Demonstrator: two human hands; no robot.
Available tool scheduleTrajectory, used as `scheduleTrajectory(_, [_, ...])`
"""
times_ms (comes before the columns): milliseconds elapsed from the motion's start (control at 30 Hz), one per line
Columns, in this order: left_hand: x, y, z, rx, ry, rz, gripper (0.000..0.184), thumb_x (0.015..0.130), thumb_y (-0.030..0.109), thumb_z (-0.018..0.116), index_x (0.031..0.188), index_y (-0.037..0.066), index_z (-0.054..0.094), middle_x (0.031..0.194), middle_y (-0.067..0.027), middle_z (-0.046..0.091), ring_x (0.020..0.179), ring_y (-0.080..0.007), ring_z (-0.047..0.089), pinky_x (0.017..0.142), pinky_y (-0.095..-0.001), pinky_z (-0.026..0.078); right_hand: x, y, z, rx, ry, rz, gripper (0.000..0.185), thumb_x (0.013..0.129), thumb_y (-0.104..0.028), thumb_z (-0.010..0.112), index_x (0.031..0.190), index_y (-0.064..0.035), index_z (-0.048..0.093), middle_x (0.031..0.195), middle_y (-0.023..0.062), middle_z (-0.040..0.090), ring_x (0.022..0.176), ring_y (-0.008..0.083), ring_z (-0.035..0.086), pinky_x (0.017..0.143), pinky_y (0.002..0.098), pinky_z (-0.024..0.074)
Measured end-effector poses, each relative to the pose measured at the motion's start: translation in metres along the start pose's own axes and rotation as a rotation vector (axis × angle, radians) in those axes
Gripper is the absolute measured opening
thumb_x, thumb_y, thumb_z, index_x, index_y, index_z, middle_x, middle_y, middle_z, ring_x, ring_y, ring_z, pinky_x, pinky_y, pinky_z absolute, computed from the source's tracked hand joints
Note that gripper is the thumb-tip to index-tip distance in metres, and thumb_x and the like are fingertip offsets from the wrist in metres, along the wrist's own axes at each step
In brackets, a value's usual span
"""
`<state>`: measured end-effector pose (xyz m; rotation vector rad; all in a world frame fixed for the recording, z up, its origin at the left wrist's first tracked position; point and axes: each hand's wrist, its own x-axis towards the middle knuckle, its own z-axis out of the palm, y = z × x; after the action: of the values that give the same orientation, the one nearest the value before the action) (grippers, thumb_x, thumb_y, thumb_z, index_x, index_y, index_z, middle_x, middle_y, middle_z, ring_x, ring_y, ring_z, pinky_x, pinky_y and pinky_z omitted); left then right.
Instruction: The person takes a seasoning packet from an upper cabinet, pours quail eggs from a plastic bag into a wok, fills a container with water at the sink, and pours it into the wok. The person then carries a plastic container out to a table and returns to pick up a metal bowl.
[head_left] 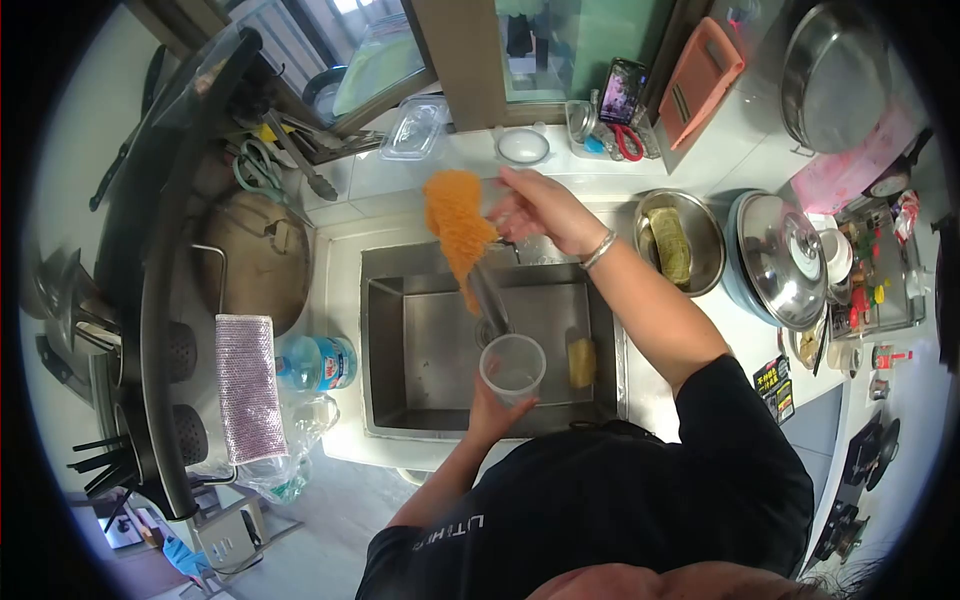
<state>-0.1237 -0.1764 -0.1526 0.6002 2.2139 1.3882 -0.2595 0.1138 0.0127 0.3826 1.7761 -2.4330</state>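
Dev: Status? Big to small.

Me: Steel sink (425, 350) dead ahead, both my hands over it. Domed metal lid (790, 260) well off on the right of the counter. Steel bowl (708, 240) between lid and sink, green roll (668, 247) inside it.

Dev: And the stuff you're handling?

Me: Orange cloth (455, 215) is at the far side of the sink, seemingly draped over the faucet (489, 298). Lower tip hangs down alongside the metal.

Dev: Right hand?

Me: My right hand (548, 208) is at the cloth's right edge, arm reaching out across the sink's right side. Fingers part curled, hand roughly half open. Can't tell if they touch cloth or anything behind it; contact is hidden.

Dev: Left?

Me: My left hand (487, 410) is wrapped round the near side of a clear tub (513, 368), thumb on the side. Hand closed as far as the tub's width lets it. Tub is held up with its mouth facing up, near end of the faucet right by the rim. Can't make out any water flow.

Dev: Anything else close by?

Me: Blue-labelled bottle (325, 363) beside the sink's left edge. Yellow block (581, 362) in the basin, right side. Bracelet (600, 248) on my right wrist.
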Motion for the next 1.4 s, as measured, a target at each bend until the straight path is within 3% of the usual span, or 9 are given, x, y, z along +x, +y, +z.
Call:
scheduleTrajectory(133, [0.003, 0.003, 0.005, 0.049, -0.045, 0.011, 0.11, 0.062, 0.021, 0.09, 0.144, -0.003, 0.021, 0.141, -0.0232, 0.038, 0.134, -0.0338, 0.041, 0.109, -0.0429, 0.036, -0.011, -0.044, 0.062, -0.208, 0.06, -0.212, 0.045, 0.095, -0.036, 0.06, 0.123, -0.0024, 0.051, 0.102, 0.0115, 0.065, 0.088, 0.0151, 0.065, 0.072, 0.0272, 0.0543])
scheduleTrajectory(333, [0.003, 0.034, 0.0, 0.061, 0.044, 0.131, 0.105, 0.062, 0.028, 0.091, 0.14, -0.004, 0.029, 0.138, -0.0248, 0.043, 0.13, -0.0367, 0.045, 0.106, -0.0432, 0.039, -0.003, -0.014, 0.052, -0.263, 0.141, -0.54, 0.025, 0.096, -0.014, 0.059, 0.118, -0.003, 0.054, 0.106, 0.0082, 0.064, 0.094, 0.0118, 0.062, 0.078, 0.0247, 0.0519])
scheduleTrajectory(633, [0.017, 0.043, -0.014, 0.019, 0.162, 0.185, 0.108, 0.065, 0.021, 0.09, 0.144, -0.005, 0.02, 0.141, -0.0236, 0.036, 0.133, -0.0333, 0.04, 0.109, -0.0423, 0.035, -0.036, 0.032, 0.042, 0.198, 0.183, -0.459, 0.026, 0.1, -0.02, 0.052, 0.12, -0.0044, 0.055, 0.107, 0.0062, 0.063, 0.092, 0.0101, 0.061, 0.077, 0.0273, 0.051])
scheduleTrajectory(733, [0.03, 0.056, -0.021, 0.032, 0.17, 0.19, 0.109, 0.065, 0.021, 0.089, 0.144, -0.006, 0.019, 0.141, -0.0232, 0.036, 0.133, -0.0328, 0.039, 0.11, -0.0424, 0.034, -0.021, 0.061, 0.008, 0.196, 0.209, -0.087, 0.032, 0.1, -0.029, 0.053, 0.12, -0.005, 0.057, 0.106, 0.0046, 0.065, 0.089, 0.0111, 0.062, 0.076, 0.0268, 0.0505])
scheduleTrajectory(833, [0.037, 0.06, -0.023, 0.023, 0.203, 0.226, 0.105, 0.065, 0.027, 0.09, 0.14, -0.005, 0.024, 0.134, -0.0233, 0.042, 0.125, -0.0337, 0.047, 0.103, -0.0425, 0.041, 0.001, 0.111, -0.009, -0.32, 0.06, -0.144, 0.032, 0.099, -0.031, 0.052, 0.104, -0.0024, 0.063, 0.09, 0.0091, 0.066, 0.078, 0.0192, 0.066, 0.072, 0.0325, 0.053])
scheduleTrajectory(867, [0.038, 0.06, -0.022, 0.015, 0.222, 0.244, 0.103, 0.065, 0.029, 0.09, 0.138, -0.004, 0.027, 0.13, -0.0235, 0.046, 0.121, -0.0341, 0.051, 0.099, -0.0426, 0.044, -0.003, 0.113, -0.01, -0.76, 0.055, -0.244, 0.034, 0.096, -0.035, 0.055, 0.095, -0.0026, 0.067, 0.078, 0.0124, 0.066, 0.077, 0.0237, 0.066, 0.07, 0.0392, 0.0517])
scheduleTrajectory(967, [0.036, 0.063, -0.023, 0.028, 0.244, 0.269, 0.1, 0.065, 0.029, 0.09, 0.136, -0.003, 0.029, 0.129, -0.0228, 0.047, 0.119, -0.034, 0.053, 0.097, -0.0427, 0.045, -0.004, 0.11, -0.011, -0.949, 0.177, -0.191, 0.03, 0.094, -0.03, 0.056, 0.093, -0.0025, 0.067, 0.08, 0.0172, 0.066, 0.08, 0.0289, 0.067, 0.072, 0.0432, 0.0499])
scheduleTrajectory(1167, [0.029, 0.072, -0.022, 0.038, 0.214, 0.261, 0.098, 0.064, 0.025, 0.091, 0.136, -0.002, 0.03, 0.127, -0.0216, 0.049, 0.119, -0.0343, 0.053, 0.097, -0.0424, 0.044, -0.007, 0.122, -0.034, -0.721, 0.206, -0.138, 0.026, 0.091, -0.02, 0.058, 0.109, -0.0034, 0.067, 0.1, 0.0193, 0.069, 0.09, 0.0352, 0.066, 0.081, 0.0418, 0.0504])
scheduleTrajectory(1400, [0.018, 0.062, -0.015, -0.029, 0.084, 0.209, 0.107, 0.064, 0.017, 0.09, 0.143, -0.003, 0.021, 0.14, -0.0221, 0.039, 0.133, -0.0321, 0.042, 0.108, -0.0417, 0.037, -0.04, 0.142, -0.024, -0.977, 0.309, -0.456, 0.036, 0.087, -0.014, 0.059, 0.121, -0.0052, 0.063, 0.116, 0.02, 0.065, 0.1, 0.0409, 0.062, 0.095, 0.0432, 0.0469])
